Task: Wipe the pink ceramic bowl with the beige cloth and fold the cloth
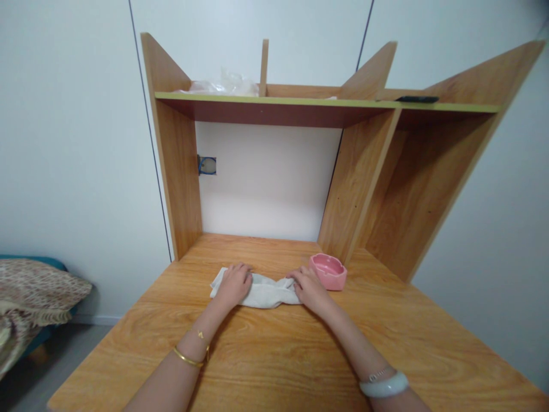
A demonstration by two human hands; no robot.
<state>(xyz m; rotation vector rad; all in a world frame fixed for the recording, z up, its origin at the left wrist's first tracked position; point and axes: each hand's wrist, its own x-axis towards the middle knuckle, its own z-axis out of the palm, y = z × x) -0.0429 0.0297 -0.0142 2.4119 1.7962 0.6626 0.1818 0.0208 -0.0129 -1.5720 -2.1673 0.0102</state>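
Cloth [268,293] lies bunched at lower centre of the frame, on the desk [278,355], under both hands. We see the left hand [237,283] palm down on its left part, fingers bent and close together; the right hand [309,289] rests on its right end, fingers curled. We can't tell if either grips fabric or just presses.

Main risk, we judge: the pink dish [337,281], just right of the right hand. A sideways push could knock it; we can't tell if they touch. Cloth looks creased and twisted near the right hand, so uneven pressure could ruck it up or let it slip.

Surface is wood-grain, filling most of the lower frame, apparently smooth. Shelf [266,100] crosses the upper frame, bearing a plastic bag [225,86] upper left of centre and a black item [418,99] upper right, kind unclear. We note a wall hole [208,166] with blue inside, left of centre. Pale wall [77,143] behind, dark seams. Lower left: patterned throw [38,286] over teal furniture, grey floor [81,337].
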